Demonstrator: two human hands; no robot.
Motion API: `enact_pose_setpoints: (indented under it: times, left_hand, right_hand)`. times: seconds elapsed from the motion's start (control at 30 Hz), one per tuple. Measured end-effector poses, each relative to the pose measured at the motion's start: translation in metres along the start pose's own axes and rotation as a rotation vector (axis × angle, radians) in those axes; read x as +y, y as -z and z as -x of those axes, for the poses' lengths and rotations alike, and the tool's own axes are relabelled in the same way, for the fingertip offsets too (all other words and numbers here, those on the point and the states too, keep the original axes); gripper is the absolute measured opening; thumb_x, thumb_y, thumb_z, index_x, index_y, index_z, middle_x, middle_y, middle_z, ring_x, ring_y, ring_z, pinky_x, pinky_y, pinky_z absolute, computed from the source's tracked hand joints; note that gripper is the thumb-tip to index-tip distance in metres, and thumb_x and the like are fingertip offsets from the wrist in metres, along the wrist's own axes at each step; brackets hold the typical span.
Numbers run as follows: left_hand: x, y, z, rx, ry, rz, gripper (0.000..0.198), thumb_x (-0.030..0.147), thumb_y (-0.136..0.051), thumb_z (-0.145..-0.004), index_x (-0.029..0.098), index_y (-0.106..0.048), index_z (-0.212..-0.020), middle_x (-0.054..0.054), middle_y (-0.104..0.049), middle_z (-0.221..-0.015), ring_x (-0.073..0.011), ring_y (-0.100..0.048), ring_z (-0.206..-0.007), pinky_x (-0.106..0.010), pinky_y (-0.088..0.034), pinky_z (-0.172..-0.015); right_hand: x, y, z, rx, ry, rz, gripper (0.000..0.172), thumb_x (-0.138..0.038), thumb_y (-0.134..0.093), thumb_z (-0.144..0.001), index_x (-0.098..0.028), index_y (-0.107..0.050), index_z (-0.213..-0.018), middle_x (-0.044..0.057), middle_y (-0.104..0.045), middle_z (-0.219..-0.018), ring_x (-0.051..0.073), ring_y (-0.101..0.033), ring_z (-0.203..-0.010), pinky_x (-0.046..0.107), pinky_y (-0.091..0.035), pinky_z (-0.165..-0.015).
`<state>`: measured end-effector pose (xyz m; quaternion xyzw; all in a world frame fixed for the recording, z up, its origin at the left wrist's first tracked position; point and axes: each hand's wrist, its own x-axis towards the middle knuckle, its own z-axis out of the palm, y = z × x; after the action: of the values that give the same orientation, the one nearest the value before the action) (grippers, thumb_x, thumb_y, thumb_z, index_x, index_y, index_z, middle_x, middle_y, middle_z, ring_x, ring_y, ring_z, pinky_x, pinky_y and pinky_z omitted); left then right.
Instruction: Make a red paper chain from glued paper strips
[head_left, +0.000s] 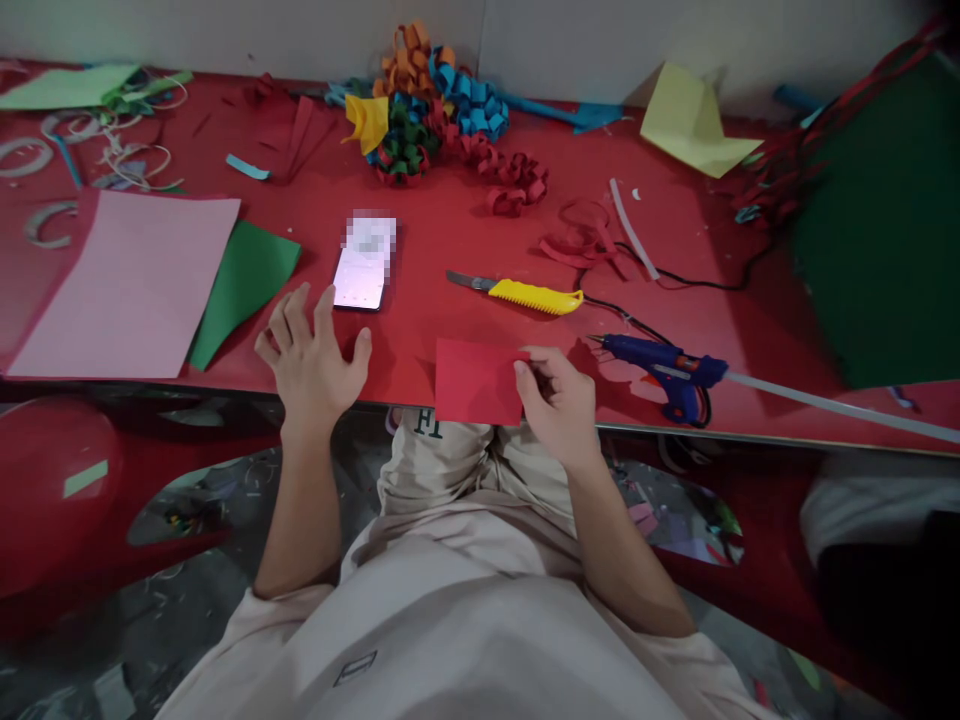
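Note:
My right hand (559,395) pinches the right edge of a small red paper rectangle (476,382) held just over the front edge of the red table (435,230). My left hand (311,355) hovers open with fingers spread at the table's front edge, just below a lit phone (364,262) lying flat. A yellow-handled utility knife (525,293) lies beyond the red paper. A blue glue gun (667,372) lies to the right of my right hand.
A pink sheet (127,285) and a green sheet (244,285) lie at the left. A multicoloured paper chain (435,110) is piled at the back, with a yellow sheet (694,125) further right and a large green sheet (885,230) at far right. Paper scraps litter the floor.

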<state>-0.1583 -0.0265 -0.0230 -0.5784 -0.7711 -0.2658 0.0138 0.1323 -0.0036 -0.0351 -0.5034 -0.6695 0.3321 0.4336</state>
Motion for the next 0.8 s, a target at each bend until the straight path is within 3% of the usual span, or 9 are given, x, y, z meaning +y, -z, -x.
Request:
enact_pose_setpoints:
  times: [0.2,0.3,0.33,0.4,0.43,0.5,0.6,0.7,0.8]
  left_hand:
    - [-0.007,-0.001,-0.003,0.060,-0.041,0.002,0.066,0.045,-0.064,-0.095,0.022,-0.049,-0.155,-0.022,-0.041,-0.163,-0.0497,-0.032,-0.151,-0.075,-0.019,-0.118]
    - [0.003,0.003,0.006,0.098,-0.112,0.229,0.052,0.044,-0.057,-0.100,0.022,-0.057,-0.147,-0.019,-0.053,-0.152,-0.0400,-0.045,-0.144,-0.062,-0.031,-0.120]
    - [0.010,0.004,0.013,0.068,-0.149,0.367,0.049,0.044,-0.054,-0.102,0.022,-0.058,-0.146,-0.018,-0.058,-0.146,-0.0346,-0.053,-0.137,-0.055,-0.039,-0.117]
    - [0.027,0.005,0.029,-0.134,-0.167,0.678,0.051,0.045,-0.049,-0.105,0.023,-0.051,-0.151,-0.013,-0.067,-0.131,-0.0234,-0.068,-0.111,-0.039,-0.054,-0.098]
    - [0.036,0.005,0.037,-0.256,-0.133,0.780,0.055,0.046,-0.054,-0.104,0.024,-0.048,-0.153,-0.010,-0.071,-0.120,-0.0190,-0.070,-0.097,-0.031,-0.056,-0.086]
    - [0.051,0.002,0.052,-0.415,-0.021,0.858,0.049,0.046,-0.062,-0.100,0.023,-0.058,-0.144,-0.005,-0.075,-0.099,-0.0141,-0.069,-0.079,-0.022,-0.052,-0.068]
    - [0.064,-0.001,0.065,-0.501,0.039,0.949,0.032,0.043,-0.062,-0.101,0.020,-0.072,-0.120,-0.006,-0.077,-0.097,-0.0148,-0.071,-0.084,-0.021,-0.052,-0.069]
    - [0.067,0.004,0.068,-0.530,-0.010,1.018,0.027,0.038,-0.060,-0.102,0.021,-0.076,-0.116,-0.007,-0.078,-0.109,-0.0166,-0.073,-0.095,-0.023,-0.055,-0.079]
    - [0.072,0.016,0.069,-0.593,-0.046,1.108,0.026,0.038,-0.061,-0.101,0.023,-0.080,-0.109,-0.007,-0.079,-0.108,-0.0178,-0.074,-0.097,-0.025,-0.056,-0.084]
  right_hand:
    - [0.002,0.000,0.000,0.004,-0.017,-0.003,0.021,-0.040,-0.062,-0.098,-0.021,-0.069,-0.106,0.001,-0.070,-0.078,0.013,-0.061,-0.064,0.026,-0.048,-0.062]
    - [0.000,0.000,0.000,-0.005,-0.043,-0.063,0.021,-0.040,-0.063,-0.098,-0.021,-0.069,-0.105,0.002,-0.072,-0.081,0.013,-0.063,-0.067,0.026,-0.048,-0.064]
    - [-0.003,0.000,0.000,-0.012,-0.055,-0.087,0.021,-0.040,-0.063,-0.098,-0.021,-0.069,-0.104,0.001,-0.071,-0.081,0.013,-0.062,-0.067,0.025,-0.048,-0.063]
    - [-0.008,0.000,0.002,-0.031,-0.076,-0.136,0.020,-0.040,-0.062,-0.098,-0.021,-0.069,-0.102,0.001,-0.070,-0.079,0.012,-0.060,-0.066,0.024,-0.046,-0.060]
    - [-0.012,0.001,0.005,-0.042,-0.084,-0.161,0.020,-0.040,-0.062,-0.098,-0.021,-0.069,-0.101,0.001,-0.069,-0.079,0.012,-0.060,-0.066,0.024,-0.045,-0.059]
    - [-0.018,0.004,0.011,-0.061,-0.100,-0.203,0.020,-0.041,-0.063,-0.098,-0.021,-0.069,-0.099,0.001,-0.069,-0.080,0.012,-0.059,-0.067,0.023,-0.045,-0.059]
    - [-0.024,0.012,0.024,-0.095,-0.134,-0.228,0.019,-0.040,-0.065,-0.098,-0.021,-0.068,-0.097,0.000,-0.067,-0.078,0.011,-0.058,-0.066,0.021,-0.045,-0.057]
    - [-0.029,0.024,0.035,-0.140,-0.121,-0.213,0.016,-0.035,-0.064,-0.099,-0.022,-0.071,-0.103,-0.001,-0.070,-0.078,0.010,-0.060,-0.066,0.020,-0.045,-0.058]
    - [-0.036,0.037,0.043,-0.155,-0.026,-0.177,0.021,-0.025,-0.058,-0.101,-0.024,-0.077,-0.109,0.002,-0.078,-0.092,0.011,-0.067,-0.074,0.022,-0.050,-0.066]
